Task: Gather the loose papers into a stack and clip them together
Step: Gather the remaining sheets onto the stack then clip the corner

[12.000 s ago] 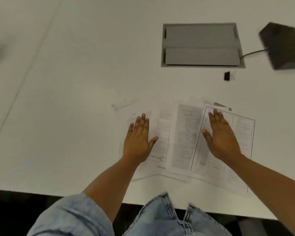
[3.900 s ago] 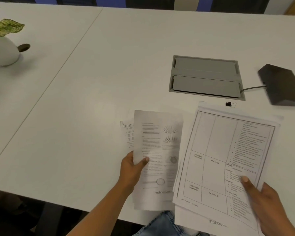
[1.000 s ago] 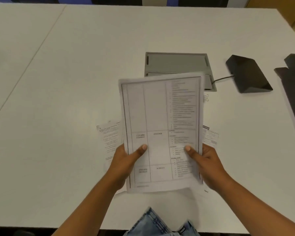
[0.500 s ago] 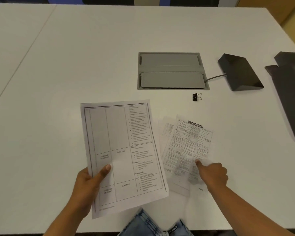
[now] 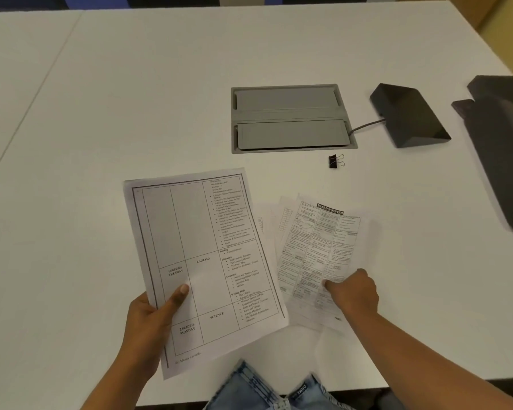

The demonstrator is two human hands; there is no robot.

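White table (image 5: 160, 99) — loose papers (image 5: 317, 247) under right hand (image 5: 353, 294)

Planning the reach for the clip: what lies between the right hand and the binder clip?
In the head view, only the loose papers under the right hand, then bare table up to the binder clip.
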